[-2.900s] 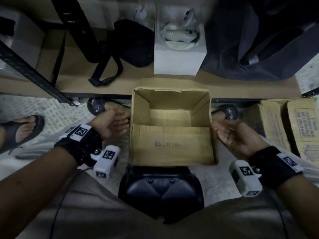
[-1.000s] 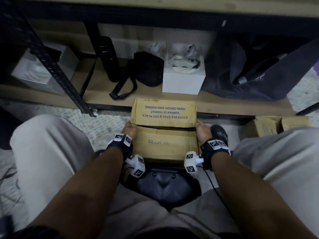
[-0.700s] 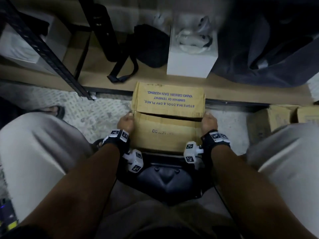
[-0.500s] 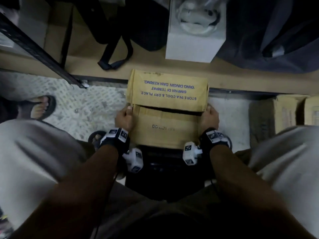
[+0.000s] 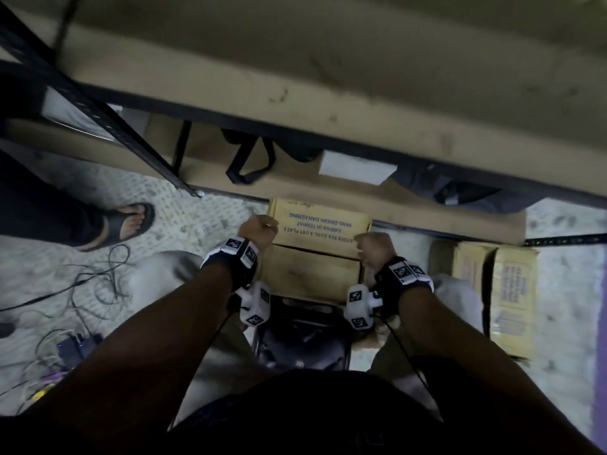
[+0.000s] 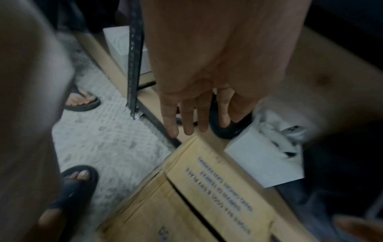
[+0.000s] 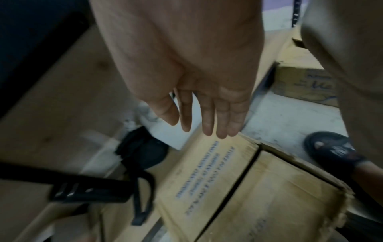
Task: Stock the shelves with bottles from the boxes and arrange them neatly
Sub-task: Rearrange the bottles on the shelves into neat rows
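**Closed carton on the floor, both hands above it**

A speckled floor (image 5: 197, 224) in front of a low wooden shelf (image 5: 427, 221) is seen from above, under dim light. The cardboard box (image 5: 315, 247) is set on that floor, directly below and between the two hands, its far edge against the shelf's front edge. Its two top flaps are folded shut, with a dark seam running across between them; blue printed text is carried on the far flap.

The left hand (image 6: 192, 101) is held above the box's left far corner, its fingers straight and relaxed, pointing down, with nothing gripped. The right hand (image 7: 203, 104) is held above the right end of the far flap, fingers likewise extended and loose, with nothing held. No contact with the cardboard is shown in either wrist view.

Beyond the fingers, on the shelf, a white box (image 5: 356, 167) and a black strap (image 5: 249, 162) are seen, with a dark bag (image 5: 460, 192) further to the right. To the right of the right hand, more cartons (image 5: 492, 290) are laid on the floor. To the left of the left hand, a sandalled foot (image 5: 131, 221) and tangled cables (image 5: 82, 290) are seen. A black stool (image 5: 302, 336) is placed nearer the body than the box.
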Tool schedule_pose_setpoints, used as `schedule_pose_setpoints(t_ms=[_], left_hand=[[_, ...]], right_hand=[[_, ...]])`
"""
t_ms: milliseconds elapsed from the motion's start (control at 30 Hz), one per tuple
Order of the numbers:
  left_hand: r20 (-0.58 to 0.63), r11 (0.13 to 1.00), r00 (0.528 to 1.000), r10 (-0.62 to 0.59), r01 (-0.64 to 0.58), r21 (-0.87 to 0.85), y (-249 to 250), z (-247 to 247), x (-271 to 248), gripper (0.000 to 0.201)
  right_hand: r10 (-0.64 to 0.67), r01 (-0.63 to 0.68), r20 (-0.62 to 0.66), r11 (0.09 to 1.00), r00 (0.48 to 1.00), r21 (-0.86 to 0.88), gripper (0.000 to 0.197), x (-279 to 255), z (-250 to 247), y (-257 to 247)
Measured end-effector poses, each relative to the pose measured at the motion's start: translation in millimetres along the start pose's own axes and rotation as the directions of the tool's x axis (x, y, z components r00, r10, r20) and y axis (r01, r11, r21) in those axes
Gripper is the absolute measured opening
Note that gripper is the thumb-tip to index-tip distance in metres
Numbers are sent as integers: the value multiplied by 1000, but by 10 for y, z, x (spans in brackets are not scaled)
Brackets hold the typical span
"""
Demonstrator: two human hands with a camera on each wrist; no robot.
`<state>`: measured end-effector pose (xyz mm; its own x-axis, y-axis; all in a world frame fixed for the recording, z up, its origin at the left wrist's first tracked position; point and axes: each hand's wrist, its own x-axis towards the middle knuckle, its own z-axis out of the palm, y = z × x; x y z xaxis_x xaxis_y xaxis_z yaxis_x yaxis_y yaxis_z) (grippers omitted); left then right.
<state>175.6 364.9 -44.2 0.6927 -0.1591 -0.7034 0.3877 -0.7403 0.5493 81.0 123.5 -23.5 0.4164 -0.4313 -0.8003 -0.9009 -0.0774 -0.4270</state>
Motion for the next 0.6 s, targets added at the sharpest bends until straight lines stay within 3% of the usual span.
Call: schedule_pose_setpoints(t_ms=[67, 133, 233, 367, 433, 500, 600], left_hand=[[-9, 998, 998, 62, -62, -6, 367, -222, -301, 24], [-5, 991, 992, 125, -124, 40, 723, -471, -615, 24], [45, 975, 977, 209, -212, 70, 1246, -863, -1093, 28], [69, 934, 943, 326, -332, 132, 1899, -1380, -1652, 25], [53, 894, 917, 395, -397, 206, 2225, -1653, -1892, 31], [17, 834, 870, 493, -478, 274, 2561, -1927, -2142, 39], [-35, 722, 783, 621, -555, 413, 3051, -2308, -2544, 40]], right_hand=[[-59, 57, 43, 997, 997, 45, 20, -343, -66, -370], [-154, 154, 63, 988, 986, 13, 12, -720, -160, -739], [-326, 336, 124, 939, 937, -73, 17, -1290, -340, -1252], [-563, 604, 232, 776, 794, -182, 18, -2058, -670, -1959], [-641, 718, 329, 653, 694, -242, 14, -2432, -896, -2305], [-685, 792, 398, 529, 610, -304, 12, -2792, -1142, -2625], [-755, 837, 397, 360, 521, -413, 19, -3323, -1536, -3041]])
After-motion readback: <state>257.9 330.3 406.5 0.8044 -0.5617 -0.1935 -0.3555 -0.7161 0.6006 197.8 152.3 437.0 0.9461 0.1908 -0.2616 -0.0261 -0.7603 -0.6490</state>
